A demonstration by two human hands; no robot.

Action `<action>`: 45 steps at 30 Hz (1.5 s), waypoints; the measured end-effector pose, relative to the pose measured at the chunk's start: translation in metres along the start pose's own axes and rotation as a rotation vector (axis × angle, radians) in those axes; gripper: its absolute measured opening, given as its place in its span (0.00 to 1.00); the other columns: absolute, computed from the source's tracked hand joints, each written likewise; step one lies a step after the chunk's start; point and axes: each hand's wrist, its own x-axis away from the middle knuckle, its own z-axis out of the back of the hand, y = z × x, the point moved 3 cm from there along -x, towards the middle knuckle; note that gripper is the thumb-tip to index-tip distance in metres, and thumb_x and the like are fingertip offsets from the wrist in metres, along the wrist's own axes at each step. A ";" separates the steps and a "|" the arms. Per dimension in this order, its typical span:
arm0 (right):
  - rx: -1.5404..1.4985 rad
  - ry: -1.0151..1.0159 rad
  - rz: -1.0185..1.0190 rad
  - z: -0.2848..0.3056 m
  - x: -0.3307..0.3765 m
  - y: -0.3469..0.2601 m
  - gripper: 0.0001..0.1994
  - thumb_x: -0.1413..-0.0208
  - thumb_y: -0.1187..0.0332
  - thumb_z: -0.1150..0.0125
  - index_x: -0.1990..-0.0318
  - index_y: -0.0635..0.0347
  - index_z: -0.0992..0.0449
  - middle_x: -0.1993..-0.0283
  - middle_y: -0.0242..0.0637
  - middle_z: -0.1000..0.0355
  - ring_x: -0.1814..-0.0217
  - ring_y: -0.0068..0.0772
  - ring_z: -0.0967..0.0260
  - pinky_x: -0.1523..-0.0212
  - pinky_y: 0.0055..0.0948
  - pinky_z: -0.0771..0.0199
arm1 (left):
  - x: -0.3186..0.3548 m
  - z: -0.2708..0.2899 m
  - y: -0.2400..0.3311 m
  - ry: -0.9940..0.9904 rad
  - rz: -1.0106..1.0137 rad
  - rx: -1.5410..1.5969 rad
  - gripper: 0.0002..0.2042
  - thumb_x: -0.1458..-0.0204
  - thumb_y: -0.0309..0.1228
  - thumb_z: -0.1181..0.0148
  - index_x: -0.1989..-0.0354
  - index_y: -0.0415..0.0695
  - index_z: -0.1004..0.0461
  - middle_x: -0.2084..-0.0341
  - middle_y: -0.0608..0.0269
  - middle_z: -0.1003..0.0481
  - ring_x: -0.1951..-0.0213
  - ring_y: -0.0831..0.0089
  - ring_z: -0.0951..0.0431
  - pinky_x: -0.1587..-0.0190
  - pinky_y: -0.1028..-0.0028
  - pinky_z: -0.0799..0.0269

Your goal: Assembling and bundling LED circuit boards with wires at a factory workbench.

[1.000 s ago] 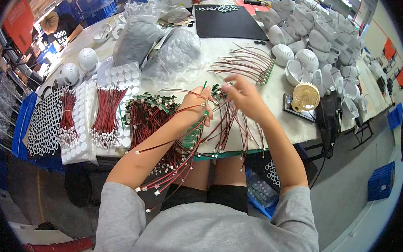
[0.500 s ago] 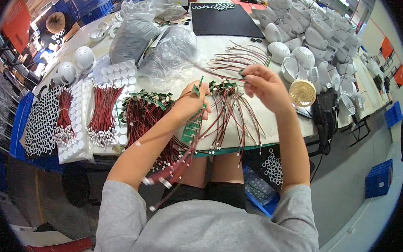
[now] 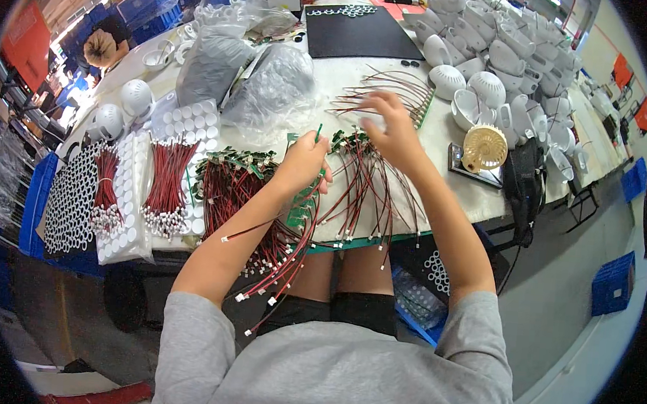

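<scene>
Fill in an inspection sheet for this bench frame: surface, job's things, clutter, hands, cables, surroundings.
Surface: pale worktable, crowded, green mat at the near edge.
Job's things: small green circuit boards with red wire leads spread before the person; another heap to the left.
Clutter: clear plastic bags, black mat, white round housings, white trays of discs.
Hands: left hand grips a board with trailing leads; right hand raised over the boards, blurred.
Cables: red wire bundles; black cord hanging off the table.
Surroundings: blue crates on the floor.
</scene>
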 end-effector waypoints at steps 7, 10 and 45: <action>0.266 -0.649 0.062 -0.067 -0.025 -0.058 0.15 0.59 0.68 0.51 0.59 0.52 0.30 0.60 0.41 0.33 0.55 0.41 0.39 0.52 0.36 0.43 | 0.002 -0.011 -0.015 -0.174 -0.359 -0.553 0.09 0.52 0.26 0.63 0.66 0.34 0.41 0.84 0.50 0.32 0.86 0.65 0.28 0.86 0.68 0.34; -0.060 -0.590 0.044 -0.078 -0.040 -0.034 0.14 0.61 0.71 0.52 0.63 0.58 0.29 0.67 0.44 0.30 0.65 0.43 0.32 0.62 0.32 0.34 | 0.027 -0.019 -0.007 -0.111 -0.005 -0.280 0.08 0.51 0.29 0.60 0.67 0.36 0.41 0.90 0.57 0.33 0.90 0.70 0.32 0.87 0.74 0.38; -0.477 -0.444 -0.393 -0.018 -0.025 0.031 0.07 0.54 0.71 0.48 0.69 0.63 0.30 0.78 0.27 0.35 0.77 0.15 0.41 0.76 0.15 0.40 | 0.039 0.059 0.028 0.129 -0.103 0.361 0.14 0.47 0.39 0.64 0.72 0.38 0.43 0.87 0.53 0.33 0.90 0.68 0.31 0.90 0.74 0.37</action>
